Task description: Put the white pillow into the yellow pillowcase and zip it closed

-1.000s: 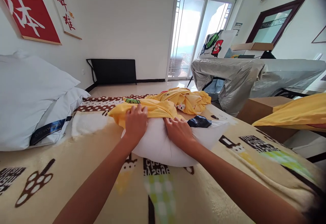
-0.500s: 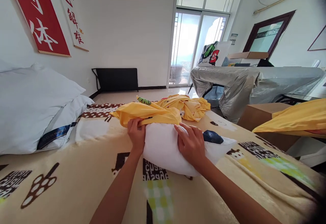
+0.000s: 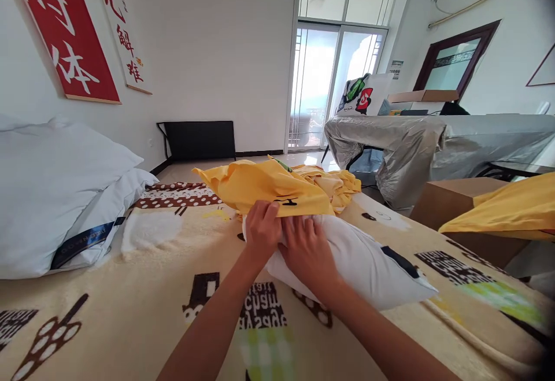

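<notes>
A white pillow (image 3: 355, 259) with a dark blue label lies slanted on the bed, its far left end beneath a yellow pillowcase (image 3: 260, 181). My left hand (image 3: 263, 225) is closed on the near hem of the pillowcase, beside a small black print. Pressed against the pillow's white cloth, my right hand (image 3: 310, 251) grips it close to the left hand. The right fingertips go in under the yellow hem and are partly hidden. The pillow's right end sticks out bare towards the lower right.
Stacked white pillows (image 3: 56, 196) sit at the left on the patterned blanket (image 3: 151, 300). More crumpled yellow cloth (image 3: 347, 184) lies behind the pillowcase. At the right stand a cardboard box (image 3: 459, 207) with yellow fabric (image 3: 511, 207) over it and a silver-covered table (image 3: 403, 150).
My left hand has moved right along the pillowcase hem, and my right hand has slid left beside it. The pillowcase is spread further right; the pillow's bare end has swung nearer and to the right.
</notes>
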